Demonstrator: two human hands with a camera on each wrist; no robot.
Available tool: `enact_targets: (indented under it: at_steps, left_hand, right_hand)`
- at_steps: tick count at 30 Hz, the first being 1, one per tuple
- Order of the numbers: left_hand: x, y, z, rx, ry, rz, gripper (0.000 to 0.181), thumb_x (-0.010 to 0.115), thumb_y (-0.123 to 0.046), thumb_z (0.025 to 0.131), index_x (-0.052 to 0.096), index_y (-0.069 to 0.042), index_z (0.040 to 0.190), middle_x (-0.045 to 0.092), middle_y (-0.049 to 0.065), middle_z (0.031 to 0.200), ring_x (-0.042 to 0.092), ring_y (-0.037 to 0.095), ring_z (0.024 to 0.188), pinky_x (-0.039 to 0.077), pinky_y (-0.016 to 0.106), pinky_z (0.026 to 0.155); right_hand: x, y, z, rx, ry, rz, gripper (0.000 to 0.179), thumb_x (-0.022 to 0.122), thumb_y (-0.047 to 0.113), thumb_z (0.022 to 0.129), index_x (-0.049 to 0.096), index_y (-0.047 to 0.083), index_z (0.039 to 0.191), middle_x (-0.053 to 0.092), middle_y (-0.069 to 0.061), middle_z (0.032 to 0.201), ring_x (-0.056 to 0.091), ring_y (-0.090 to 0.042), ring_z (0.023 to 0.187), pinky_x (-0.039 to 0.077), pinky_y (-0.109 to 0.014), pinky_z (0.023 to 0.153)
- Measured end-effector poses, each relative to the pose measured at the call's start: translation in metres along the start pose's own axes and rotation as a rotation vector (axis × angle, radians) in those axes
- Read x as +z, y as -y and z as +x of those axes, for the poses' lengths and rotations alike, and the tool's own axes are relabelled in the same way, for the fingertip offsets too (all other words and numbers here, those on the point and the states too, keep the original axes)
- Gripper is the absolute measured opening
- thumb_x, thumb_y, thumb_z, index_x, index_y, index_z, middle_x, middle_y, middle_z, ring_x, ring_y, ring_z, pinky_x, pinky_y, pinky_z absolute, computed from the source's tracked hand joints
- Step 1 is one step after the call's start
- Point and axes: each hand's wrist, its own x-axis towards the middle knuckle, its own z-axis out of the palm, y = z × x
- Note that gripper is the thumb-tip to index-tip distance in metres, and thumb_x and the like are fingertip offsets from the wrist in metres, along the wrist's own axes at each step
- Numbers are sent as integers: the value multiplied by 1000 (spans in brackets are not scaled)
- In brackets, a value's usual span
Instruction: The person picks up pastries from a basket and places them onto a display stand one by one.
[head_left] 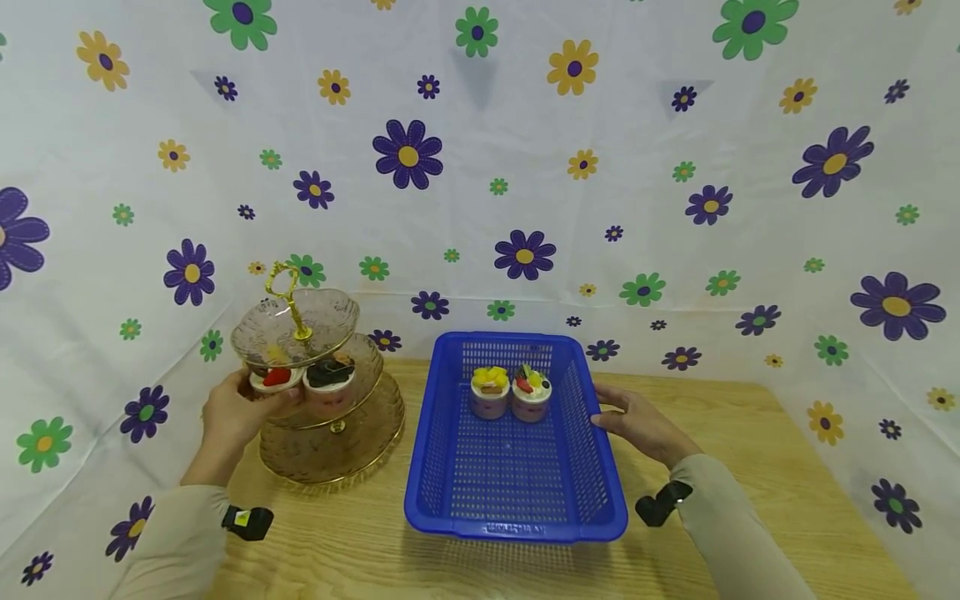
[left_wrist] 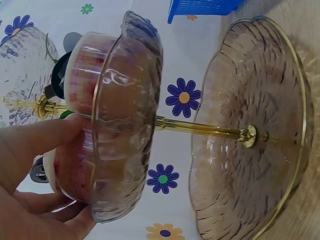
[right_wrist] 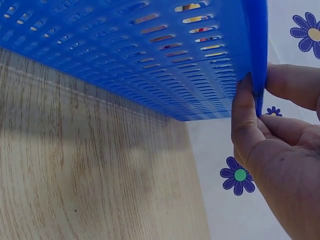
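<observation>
My left hand (head_left: pixel 231 421) grips a dessert cup (head_left: pixel 274 380) with a strawberry on white cream, on the middle tier of a three-tier glass stand (head_left: pixel 333 457). In the left wrist view, thumb and fingers curl around that cup (left_wrist: pixel 74 162) at the tier's edge. Beside it on the same tier sits a dark-topped dessert cup (head_left: pixel 328 390). My right hand (head_left: pixel 637 423) pinches the right rim of a blue plastic basket (head_left: pixel 517 531). Inside the basket, towards its far end, a yellow-fruit dessert cup (head_left: pixel 490 403) stands next to a mixed-fruit dessert cup (head_left: pixel 529 403).
The stand's gold handle (head_left: pixel 288 292) rises above its top tier, which overhangs the two cups there. Stand and basket share a wooden table (head_left: pixel 705 433), the basket to the right. A white flower-patterned cloth (head_left: pixel 480 250) hangs behind and at both sides.
</observation>
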Motion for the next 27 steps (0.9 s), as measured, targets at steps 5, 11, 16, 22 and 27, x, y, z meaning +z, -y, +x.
enact_targets:
  at_steps: [5,11,16,22,27]
  left_hand:
    - [4,2,-2,17,-17,-4,82,76,-31,83,35,8,143,49,29,134,50,36,120,49,29,89]
    - [8,4,-1,53,-59,41,78,77,-30,82,40,8,140,53,30,131,53,38,117,47,42,91]
    - [8,6,-1,87,-88,79,74,78,-28,81,45,9,136,55,30,127,55,37,112,48,29,82]
    - [8,5,-2,90,-87,94,77,77,-27,82,40,12,138,53,33,129,54,39,112,48,35,84]
    - [5,3,-3,65,-60,76,82,76,-26,83,34,12,142,47,34,135,47,46,123,43,53,99]
  right_hand:
    - [0,-1,-1,-3,2,7,67,59,10,94,24,-1,150,32,-27,149,54,-36,119,39,-51,106]
    - [-1,-1,-1,-10,11,8,66,59,10,94,24,0,150,33,-26,148,55,-36,119,39,-51,106]
    - [0,-1,-1,-10,8,2,66,58,10,95,24,0,150,33,-26,148,54,-36,119,39,-51,105]
    - [0,0,-1,2,-3,-7,65,58,11,94,25,1,150,33,-26,149,54,-36,120,38,-52,106]
    - [-1,-1,0,7,-4,-10,66,59,11,94,25,1,150,32,-26,149,54,-36,120,37,-52,106]
